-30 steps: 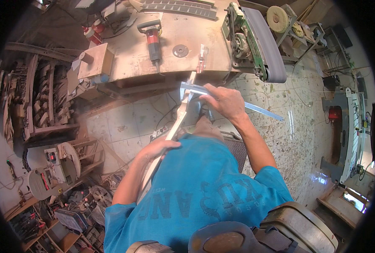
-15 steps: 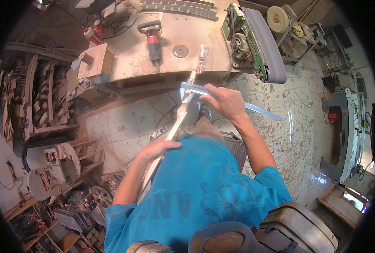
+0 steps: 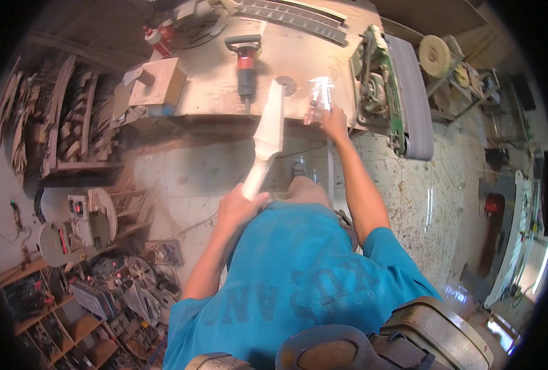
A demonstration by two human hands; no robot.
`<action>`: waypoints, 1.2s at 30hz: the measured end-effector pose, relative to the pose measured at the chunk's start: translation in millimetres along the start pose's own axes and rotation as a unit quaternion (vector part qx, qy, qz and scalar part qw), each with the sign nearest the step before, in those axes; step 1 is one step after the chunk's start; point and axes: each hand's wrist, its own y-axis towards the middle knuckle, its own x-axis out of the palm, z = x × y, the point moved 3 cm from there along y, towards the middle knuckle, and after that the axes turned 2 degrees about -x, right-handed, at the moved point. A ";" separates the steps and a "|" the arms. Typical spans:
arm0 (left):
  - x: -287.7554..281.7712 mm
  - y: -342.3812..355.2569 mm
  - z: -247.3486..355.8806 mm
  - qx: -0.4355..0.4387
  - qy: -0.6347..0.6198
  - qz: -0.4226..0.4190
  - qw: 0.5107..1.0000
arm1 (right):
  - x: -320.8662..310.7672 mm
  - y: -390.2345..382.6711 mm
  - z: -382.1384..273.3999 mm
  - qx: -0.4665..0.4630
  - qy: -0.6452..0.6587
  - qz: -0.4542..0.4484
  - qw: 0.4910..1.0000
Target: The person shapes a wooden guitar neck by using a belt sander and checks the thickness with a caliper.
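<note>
My left hand is closed around the slim lower end of a shaped piece of pale wood. The wood points away from me, widening past a neck, and its tip overlaps the front of the workbench in view. My right hand is at the bench's front edge, closed on a metal caliper whose beam hangs down below the hand. The caliper's jaws are blurred over the bench top beside a small reddish item I cannot make out.
The workbench holds a red and black angle grinder, a round disc, a wooden block and red-and-white bottles. A belt sander stands on the right. Wood offcuts fill a rack at left.
My right hand has moved the caliper off the wood and forward to the bench edge. The wood has swung up and forward in my left hand, showing its broader face. My view has shifted.
</note>
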 end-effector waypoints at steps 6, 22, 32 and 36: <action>-13.7 15.5 43.9 -0.068 0.051 0.090 0.992 | 68.1 102.8 0.2 0.123 0.179 0.015 0.976; -21.8 49.2 83.2 0.005 -0.067 0.242 0.968 | 42.5 45.9 -44.7 0.023 0.199 -0.010 0.980; -64.0 32.6 127.0 0.096 -0.279 0.209 0.932 | -20.3 -226.4 -13.8 -0.006 0.230 -0.214 0.949; -50.1 55.0 110.5 0.155 -0.436 0.178 0.869 | -38.9 -288.1 -26.2 -0.024 0.152 -0.319 0.935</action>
